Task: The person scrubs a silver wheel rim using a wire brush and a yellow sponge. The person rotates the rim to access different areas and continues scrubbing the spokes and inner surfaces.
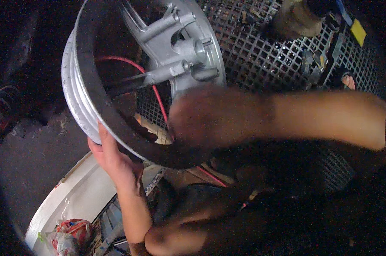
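Observation:
A silver cast motorcycle wheel rim [75, 96] without a tyre is held up, tilted, at the upper left of the head view. Its spokes and hub [188, 51] face right, and the inside of the barrel is in dark shadow. My left hand [109, 155] grips the lower left edge, thumb on the lip and fingers curled underneath. From the right my right hand [203, 117] reaches across in front of the rim's lower right part. Motion smears its fingers, so whether it holds anything is hidden.
Dark metal grating [261, 59] lies behind the rim, with a yellow piece [358, 32] at the upper right. A red hose [159, 100] runs behind the spokes. At lower left are a white curved edge [56, 196] and red-and-white plastic bags [73, 234]. Toes [349, 81] show at right.

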`<state>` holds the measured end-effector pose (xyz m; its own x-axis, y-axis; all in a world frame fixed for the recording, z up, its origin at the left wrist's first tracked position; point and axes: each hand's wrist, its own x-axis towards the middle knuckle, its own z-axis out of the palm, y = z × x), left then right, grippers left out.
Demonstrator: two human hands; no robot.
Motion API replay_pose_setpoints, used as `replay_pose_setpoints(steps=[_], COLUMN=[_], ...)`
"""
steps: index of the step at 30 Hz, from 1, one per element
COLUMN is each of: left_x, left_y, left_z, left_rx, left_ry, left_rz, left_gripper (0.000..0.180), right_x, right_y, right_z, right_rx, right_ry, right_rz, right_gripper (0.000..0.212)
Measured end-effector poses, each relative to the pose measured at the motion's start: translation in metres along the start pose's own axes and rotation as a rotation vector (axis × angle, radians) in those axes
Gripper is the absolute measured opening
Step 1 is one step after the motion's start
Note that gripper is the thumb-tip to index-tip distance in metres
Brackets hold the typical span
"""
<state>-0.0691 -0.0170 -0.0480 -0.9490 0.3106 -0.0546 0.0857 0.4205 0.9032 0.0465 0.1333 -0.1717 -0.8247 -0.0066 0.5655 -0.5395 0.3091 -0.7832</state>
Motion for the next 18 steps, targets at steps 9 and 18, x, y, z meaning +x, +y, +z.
replay_pose_setpoints(steps=[9, 18], left_x=[-0.005, -0.003], left_y=[0.005, 0.008], left_z=[0.007, 0.014], left_rx=[-0.044, -0.009], left_ry=[0.042, 0.021], left_rz=[-0.048, -0.079], left_gripper=[0.038, 0.041], right_x=[0.013, 0.0], right_y=[-0.016, 0.007], right_z=[-0.022, -0.029], right_rx=[-0.043, -0.439], right_ry=[-0.45, -0.251], right_rz=[0.32, 0.033], right_gripper=[0.015, 0.016])
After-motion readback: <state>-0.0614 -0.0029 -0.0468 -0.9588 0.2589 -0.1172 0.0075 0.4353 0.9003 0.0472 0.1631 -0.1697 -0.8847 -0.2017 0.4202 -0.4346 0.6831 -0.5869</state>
